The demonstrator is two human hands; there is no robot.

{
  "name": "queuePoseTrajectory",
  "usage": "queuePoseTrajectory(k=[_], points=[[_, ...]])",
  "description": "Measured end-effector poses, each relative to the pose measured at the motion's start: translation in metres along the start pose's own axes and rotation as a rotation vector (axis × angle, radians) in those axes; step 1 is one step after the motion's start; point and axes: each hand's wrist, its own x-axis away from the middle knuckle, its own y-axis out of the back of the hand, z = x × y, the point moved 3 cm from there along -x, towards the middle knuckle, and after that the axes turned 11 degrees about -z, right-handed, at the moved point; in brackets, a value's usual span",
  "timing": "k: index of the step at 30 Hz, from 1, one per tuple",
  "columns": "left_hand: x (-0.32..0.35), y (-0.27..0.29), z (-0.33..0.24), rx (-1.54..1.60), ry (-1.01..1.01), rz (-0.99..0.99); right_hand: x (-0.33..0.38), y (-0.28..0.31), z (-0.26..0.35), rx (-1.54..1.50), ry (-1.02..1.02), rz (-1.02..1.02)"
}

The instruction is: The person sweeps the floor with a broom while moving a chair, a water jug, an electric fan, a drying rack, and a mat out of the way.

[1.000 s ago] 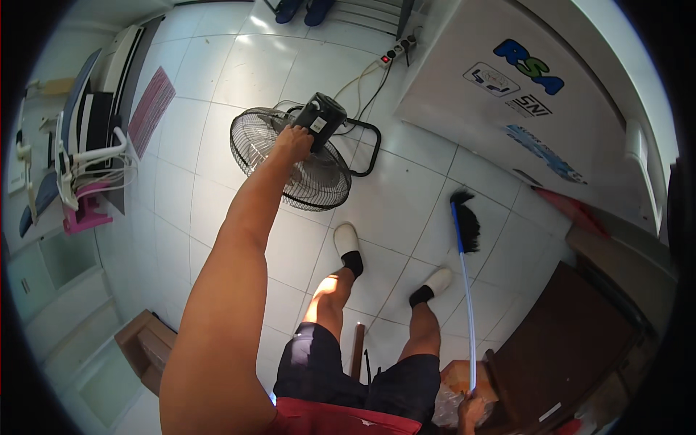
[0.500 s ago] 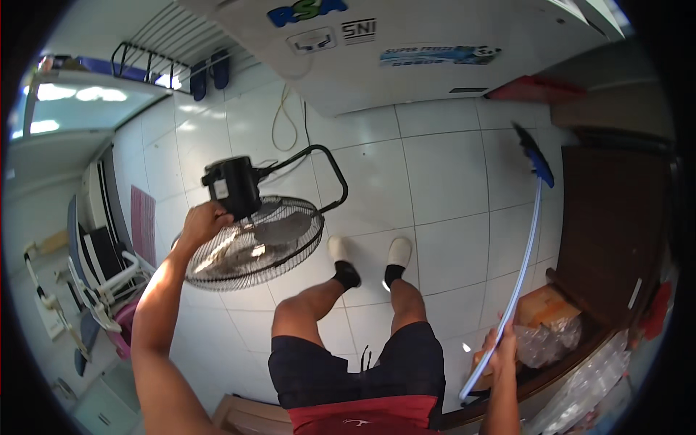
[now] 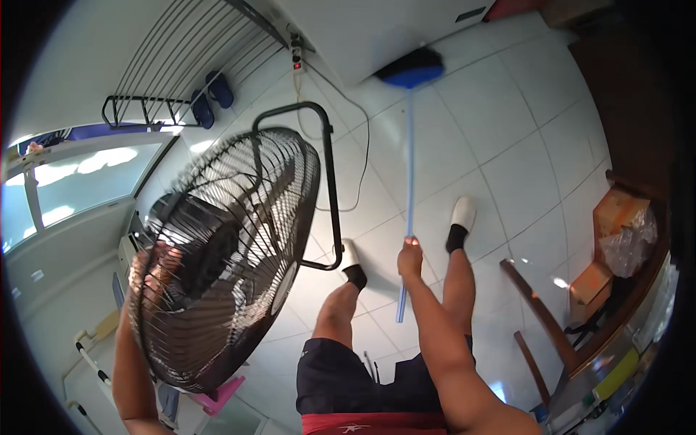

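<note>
Head view. Fan (image 3: pixel 239 272), black: raised at the person's left, guard wires partly veiling the left hand (image 3: pixel 161 270); exact finger placement unclear. Broom (image 3: pixel 410 159), blue: head blurred, near white cabinet (image 3: pixel 362 32), itself cut off above. Left hand: clamped on fan's rear, forearm upright. Right hand (image 3: pixel 410 259): closed round broom handle, arm reaching forward. Hands well apart.

Glossy metal fan guard (image 3: pixel 239 268), smooth plastic broom handle (image 3: pixel 410 174), shiny tiled floor (image 3: pixel 500 170).

Fan (image 3: pixel 210 254) at left, broom (image 3: pixel 410 159) to its right, slippers (image 3: pixel 220 90) beside rack (image 3: pixel 106 112) beyond fan, boxes (image 3: pixel 591 283) far right
</note>
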Motion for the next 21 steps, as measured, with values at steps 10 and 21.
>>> queuePoseTrajectory(k=[10, 21], points=[[0.047, 0.067, -0.074, -0.667, -0.677, -0.187, 0.127, 0.109, 0.006, -0.164, -0.255, 0.250], [0.068, 0.022, -0.091, -0.726, -0.755, -0.124, 0.190, 0.085, -0.068, 0.054, -0.049, 0.359]])
